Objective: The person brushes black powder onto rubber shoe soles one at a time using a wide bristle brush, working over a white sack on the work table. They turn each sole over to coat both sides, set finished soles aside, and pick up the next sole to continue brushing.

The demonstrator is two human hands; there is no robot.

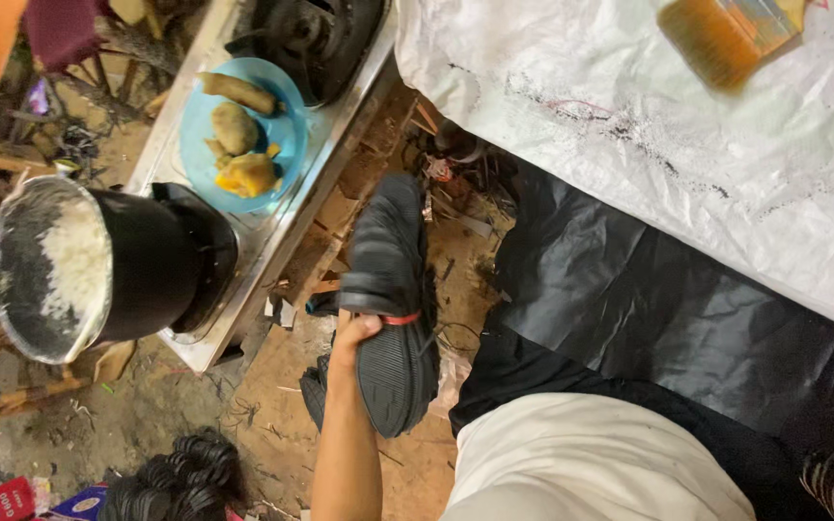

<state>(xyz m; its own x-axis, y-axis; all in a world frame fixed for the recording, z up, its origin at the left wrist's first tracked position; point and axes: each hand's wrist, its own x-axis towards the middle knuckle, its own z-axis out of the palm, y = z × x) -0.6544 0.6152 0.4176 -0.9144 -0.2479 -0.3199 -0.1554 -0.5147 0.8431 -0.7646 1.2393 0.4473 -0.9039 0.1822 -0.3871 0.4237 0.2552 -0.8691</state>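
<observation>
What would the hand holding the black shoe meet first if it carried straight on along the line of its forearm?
Probably the metal stove counter's edge, or the scrap wood beneath it. The left hand, gripping the black shoe, points up-frame there. Depth is unclear, so it might pass lower.

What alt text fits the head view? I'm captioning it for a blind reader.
One hand grips a black shoe, sole up, over a littered dirt floor. Left of it, a metal stove top carries a black pot of white rice and a blue plate of food. A brush lies on a white sheet at upper right.
</observation>
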